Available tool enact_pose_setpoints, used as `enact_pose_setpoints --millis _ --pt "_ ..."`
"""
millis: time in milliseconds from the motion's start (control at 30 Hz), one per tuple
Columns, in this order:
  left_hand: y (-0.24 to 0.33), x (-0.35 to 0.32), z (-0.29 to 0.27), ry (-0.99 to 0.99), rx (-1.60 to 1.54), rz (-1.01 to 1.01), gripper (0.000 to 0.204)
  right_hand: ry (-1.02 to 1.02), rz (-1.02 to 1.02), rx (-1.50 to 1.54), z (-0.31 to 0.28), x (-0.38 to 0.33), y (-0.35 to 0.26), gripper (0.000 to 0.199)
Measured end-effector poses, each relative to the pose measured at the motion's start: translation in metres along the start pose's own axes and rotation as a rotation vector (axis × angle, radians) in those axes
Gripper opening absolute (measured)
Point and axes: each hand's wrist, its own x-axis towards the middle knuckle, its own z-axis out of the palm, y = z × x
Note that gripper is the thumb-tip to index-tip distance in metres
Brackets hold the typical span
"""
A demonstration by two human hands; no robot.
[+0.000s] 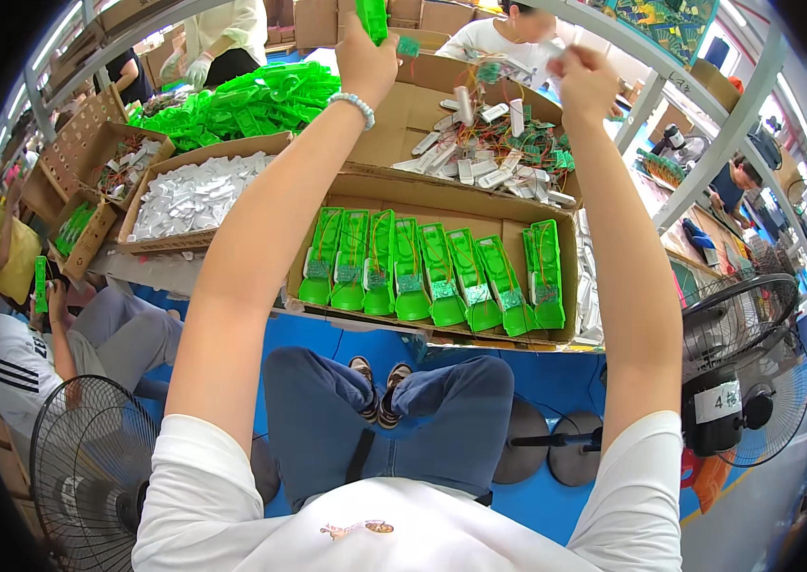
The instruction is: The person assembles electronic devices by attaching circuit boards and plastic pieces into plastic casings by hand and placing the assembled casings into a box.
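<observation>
High at the top of the view, my left hand (368, 65) is closed around a green plastic shell (372, 19). A small green circuit board (408, 46) shows right beside that hand. My right hand (587, 84) is raised over the right side of the pile, fingers pinched together; what they hold, if anything, is too small to make out. Between the hands is a heap of white plastic modules (494, 176) with thin wires and circuit boards, in a cardboard box. Nearer me, several green shells (410, 272) fitted with boards and wires stand in a row in a cardboard tray (379, 191).
Left of my arm are a box of white plastic parts (198, 195) and a heap of green shells (241, 100). Fans stand at lower left (93, 467) and right (742, 381). A metal rack post (708, 172) rises at right. Co-workers sit across and at left.
</observation>
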Motion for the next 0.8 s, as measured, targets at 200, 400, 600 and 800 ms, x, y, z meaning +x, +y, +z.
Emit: enact_pose_setpoints --millis 200,400,600,800 --pt "-0.063 -0.032 -0.027 -0.403 0.618 0.078 0.045 -0.338 0.333 -0.122 -0.017 -0.015 0.047 0.016" --pt "-0.043 -0.037 -0.045 -0.430 0.656 0.081 0.042 -0.218 0.332 -0.094 -0.033 -0.018 0.044 0.017" --pt "-0.017 -0.024 -0.056 -0.188 0.413 -0.137 0.042 -0.331 0.428 -0.166 -0.033 -0.021 0.028 0.017" --pt "0.006 -0.029 -0.041 -0.254 0.124 -0.122 0.031 -0.355 0.319 0.249 -0.018 -0.033 0.034 0.024"
